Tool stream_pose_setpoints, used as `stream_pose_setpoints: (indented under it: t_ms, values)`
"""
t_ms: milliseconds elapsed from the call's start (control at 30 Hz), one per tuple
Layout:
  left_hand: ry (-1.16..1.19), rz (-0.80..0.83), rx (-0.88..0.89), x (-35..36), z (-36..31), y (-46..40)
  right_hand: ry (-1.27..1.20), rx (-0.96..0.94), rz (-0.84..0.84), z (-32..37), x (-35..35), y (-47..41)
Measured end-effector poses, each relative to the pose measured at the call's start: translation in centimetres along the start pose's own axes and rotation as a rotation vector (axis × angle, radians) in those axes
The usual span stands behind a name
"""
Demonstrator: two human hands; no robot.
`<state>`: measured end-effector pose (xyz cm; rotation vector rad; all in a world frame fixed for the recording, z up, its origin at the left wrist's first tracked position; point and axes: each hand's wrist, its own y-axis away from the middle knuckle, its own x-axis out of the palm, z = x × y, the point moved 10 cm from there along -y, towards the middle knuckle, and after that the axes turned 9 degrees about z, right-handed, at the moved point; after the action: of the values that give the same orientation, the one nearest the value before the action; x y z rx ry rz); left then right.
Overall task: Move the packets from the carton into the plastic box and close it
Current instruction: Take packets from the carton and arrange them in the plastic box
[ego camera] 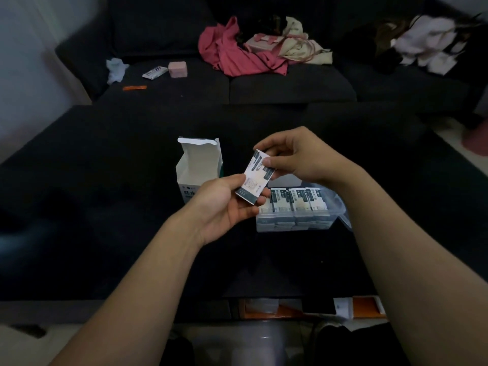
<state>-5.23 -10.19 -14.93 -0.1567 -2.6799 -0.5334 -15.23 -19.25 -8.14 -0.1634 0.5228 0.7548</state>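
Fingers [266,163] of right hand [295,157] pinched packet [257,177] top, left hand [227,204] gripped bottom, held over plastic box [301,223] beside open carton [198,170] on dark surface [105,207]. Box looked nearly full tbh; packet could've jammed, sat proud, blocked lid.

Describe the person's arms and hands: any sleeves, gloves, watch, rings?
Both forearms are bare up to the frame edge, with no sleeves in view. The left hand and right hand wear no gloves. No watch, bracelet or ring shows on either wrist or on the visible fingers.
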Motion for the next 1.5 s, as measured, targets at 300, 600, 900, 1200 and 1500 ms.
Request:
stream_pose_setpoints:
  t_ms: [300, 600, 900, 1200, 1500]
  values:
    - [0.001, 0.034, -0.060, 0.7, 1.3, -0.6, 0.037, -0.007, -0.008, 0.1, 0.6, 0.0]
    - [-0.110, -0.003, 0.032, 0.2, 0.8, -1.3, -0.084, 0.045, 0.097, -0.2, 1.2, 0.4]
    - [-0.788, -0.295, 0.312, -1.9, -3.3, 0.3, -0.013, 0.091, -0.017, -2.2, -3.1, 0.9]
    - [-1.397, -0.138, 0.305, -0.6, -1.3, -0.1, 0.278, 0.179, 0.179, -4.5, 1.0, -1.6]
    - [-1.320, -0.122, 0.269, -0.6, -0.8, -0.8, 0.315, 0.229, 0.225, -6.5, 3.3, -2.8]
